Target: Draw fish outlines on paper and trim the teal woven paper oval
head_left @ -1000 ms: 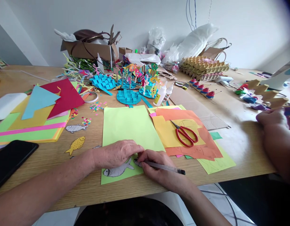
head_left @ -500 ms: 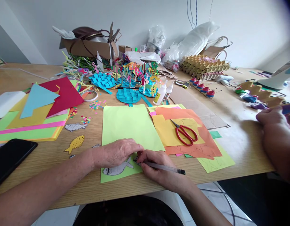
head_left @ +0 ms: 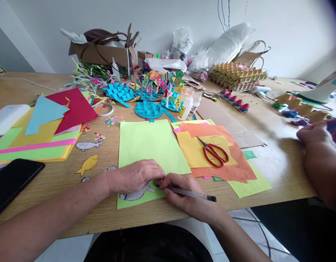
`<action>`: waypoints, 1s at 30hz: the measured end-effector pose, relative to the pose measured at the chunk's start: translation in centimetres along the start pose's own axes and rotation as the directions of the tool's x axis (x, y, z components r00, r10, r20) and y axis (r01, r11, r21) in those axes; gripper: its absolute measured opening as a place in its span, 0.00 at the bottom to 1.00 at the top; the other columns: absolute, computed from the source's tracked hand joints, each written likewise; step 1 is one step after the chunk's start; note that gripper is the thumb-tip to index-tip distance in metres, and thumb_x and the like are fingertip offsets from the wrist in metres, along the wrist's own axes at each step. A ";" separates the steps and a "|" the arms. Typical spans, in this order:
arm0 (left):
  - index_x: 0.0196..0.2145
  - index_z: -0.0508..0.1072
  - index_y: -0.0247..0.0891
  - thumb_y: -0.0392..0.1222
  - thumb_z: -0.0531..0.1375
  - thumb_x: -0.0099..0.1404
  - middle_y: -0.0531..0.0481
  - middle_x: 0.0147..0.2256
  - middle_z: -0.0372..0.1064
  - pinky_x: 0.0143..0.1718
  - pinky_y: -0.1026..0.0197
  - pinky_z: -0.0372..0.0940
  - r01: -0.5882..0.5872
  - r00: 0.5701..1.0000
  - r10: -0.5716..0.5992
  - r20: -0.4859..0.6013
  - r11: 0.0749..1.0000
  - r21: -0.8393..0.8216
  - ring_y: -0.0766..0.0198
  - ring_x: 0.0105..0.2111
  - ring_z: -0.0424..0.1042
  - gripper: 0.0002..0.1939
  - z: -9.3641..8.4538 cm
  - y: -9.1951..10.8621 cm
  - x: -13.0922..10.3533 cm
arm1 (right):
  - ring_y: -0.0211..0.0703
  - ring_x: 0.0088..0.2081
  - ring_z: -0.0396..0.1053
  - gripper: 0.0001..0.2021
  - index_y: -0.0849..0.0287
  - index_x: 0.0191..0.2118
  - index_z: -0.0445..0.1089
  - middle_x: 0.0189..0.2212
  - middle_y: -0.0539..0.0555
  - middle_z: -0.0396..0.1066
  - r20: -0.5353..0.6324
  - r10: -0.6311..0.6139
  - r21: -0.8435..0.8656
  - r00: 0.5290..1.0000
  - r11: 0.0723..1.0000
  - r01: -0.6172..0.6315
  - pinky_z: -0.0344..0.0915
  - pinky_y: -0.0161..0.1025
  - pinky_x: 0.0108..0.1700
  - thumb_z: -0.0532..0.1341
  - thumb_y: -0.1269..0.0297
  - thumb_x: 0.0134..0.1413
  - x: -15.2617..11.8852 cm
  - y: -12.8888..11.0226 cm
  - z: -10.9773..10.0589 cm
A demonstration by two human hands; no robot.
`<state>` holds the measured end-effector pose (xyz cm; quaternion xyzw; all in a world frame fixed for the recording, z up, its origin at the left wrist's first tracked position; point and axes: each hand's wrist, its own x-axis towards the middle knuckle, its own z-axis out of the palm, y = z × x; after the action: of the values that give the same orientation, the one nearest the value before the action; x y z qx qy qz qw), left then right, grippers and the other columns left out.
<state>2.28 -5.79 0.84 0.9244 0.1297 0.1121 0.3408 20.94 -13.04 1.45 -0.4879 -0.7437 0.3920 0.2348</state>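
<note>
A light green sheet point(head_left: 148, 142) lies on the table in front of me. On its lower part is a grey paper fish point(head_left: 136, 194), partly covered by my left hand. My left hand point(head_left: 142, 174) is bent over the sheet, fingers together and pressing down; its fingertips meet a small dark-edged cutout point(head_left: 157, 182), mostly hidden. In my right hand point(head_left: 181, 193) is a pen point(head_left: 193, 193) with a clear barrel, its tip at that cutout. Left of the sheet lie a yellow paper fish point(head_left: 87, 165) and another grey fish point(head_left: 88, 145).
Red-handled scissors point(head_left: 215, 154) rest on orange and yellow paper point(head_left: 189, 149) to the right. A black phone point(head_left: 17, 182) and coloured sheets point(head_left: 72, 112) are at the left. Glue bottles point(head_left: 186, 108) and blue woven paper point(head_left: 148, 110) stand behind. Another person's hand point(head_left: 317, 138) is at the far right.
Both my hands stay almost in place over the green sheet, with the pen tip at the cutout. The view has shifted very slightly.
</note>
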 end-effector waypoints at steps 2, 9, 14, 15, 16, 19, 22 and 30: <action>0.39 0.71 0.33 0.27 0.48 0.67 0.45 0.38 0.71 0.44 0.62 0.59 -0.019 1.000 0.019 -0.008 1.000 0.010 0.62 0.40 0.65 0.13 0.1 -0.1 -0.1 | 0.31 0.21 0.58 0.06 0.59 0.30 0.67 0.20 0.45 0.63 0.010 0.006 0.009 1.000 1.000 -0.006 0.55 0.28 0.25 0.54 0.74 0.49 -0.2 0.0 -0.1; 0.37 0.75 0.36 0.25 0.49 0.65 0.46 0.38 0.72 0.43 0.62 0.60 -0.073 0.997 0.074 -0.023 0.997 0.038 0.62 0.39 0.66 0.15 0.2 -0.4 0.1 | 0.33 0.24 0.61 0.07 0.58 0.30 0.66 0.21 0.46 0.64 0.033 0.014 -0.016 0.999 1.000 -0.014 0.57 0.29 0.27 0.54 0.75 0.48 -0.7 0.1 -0.5; 0.39 0.75 0.38 0.24 0.49 0.64 0.46 0.38 0.72 0.44 0.62 0.60 -0.054 0.999 0.054 0.004 0.997 0.047 0.62 0.39 0.66 0.18 -0.2 0.0 0.2 | 0.35 0.27 0.64 0.07 0.57 0.31 0.67 0.24 0.47 0.67 0.018 0.021 -0.032 1.000 0.999 -0.020 0.60 0.30 0.30 0.54 0.74 0.49 -1.3 0.4 -0.6; 0.40 0.75 0.38 0.24 0.48 0.64 0.46 0.39 0.72 0.44 0.62 0.60 -0.050 0.999 0.049 0.009 0.998 0.047 0.62 0.40 0.66 0.18 -0.2 0.1 0.2 | 0.35 0.27 0.64 0.07 0.57 0.31 0.67 0.24 0.47 0.67 0.016 0.033 -0.028 0.999 0.999 -0.032 0.60 0.30 0.30 0.54 0.74 0.49 -1.5 0.5 -0.7; 0.40 0.75 0.39 0.25 0.48 0.65 0.46 0.39 0.71 0.44 0.62 0.60 -0.047 0.999 0.046 0.016 0.998 0.046 0.62 0.40 0.66 0.18 -0.2 0.1 0.2 | 0.35 0.27 0.64 0.06 0.57 0.31 0.67 0.24 0.47 0.66 0.013 0.043 -0.025 0.999 0.999 -0.043 0.59 0.30 0.29 0.54 0.74 0.49 -1.6 0.5 -0.7; 0.41 0.74 0.40 0.26 0.48 0.66 0.46 0.40 0.71 0.45 0.62 0.60 -0.039 0.999 0.037 0.035 0.998 0.050 0.62 0.41 0.66 0.18 -0.2 0.0 0.1 | 0.34 0.26 0.62 0.06 0.58 0.30 0.66 0.23 0.46 0.65 0.011 0.061 -0.029 0.998 0.998 -0.061 0.58 0.29 0.29 0.55 0.74 0.49 -1.9 0.7 -0.8; 0.40 0.75 0.39 0.25 0.48 0.65 0.46 0.41 0.70 0.45 0.62 0.60 -0.039 0.999 0.037 0.037 0.997 0.071 0.62 0.41 0.65 0.19 0.0 -0.2 0.0 | 0.33 0.25 0.61 0.06 0.57 0.30 0.66 0.23 0.46 0.65 0.011 0.071 -0.032 0.997 0.997 -0.070 0.57 0.29 0.28 0.55 0.75 0.48 -2.1 0.8 -1.0; 0.40 0.73 0.40 0.29 0.47 0.68 0.46 0.41 0.69 0.44 0.60 0.60 -0.079 0.997 0.075 0.031 0.989 0.128 0.62 0.41 0.65 0.17 0.2 -0.3 -0.3 | 0.32 0.25 0.60 0.07 0.57 0.30 0.65 0.24 0.45 0.64 0.017 0.077 0.002 0.997 0.997 -0.077 0.55 0.28 0.26 0.55 0.76 0.48 -2.9 1.0 -1.7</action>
<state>2.05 -5.77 0.41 0.9502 0.0963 0.1043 0.2773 23.88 -14.92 1.74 -0.5125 -0.7258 0.4059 0.2142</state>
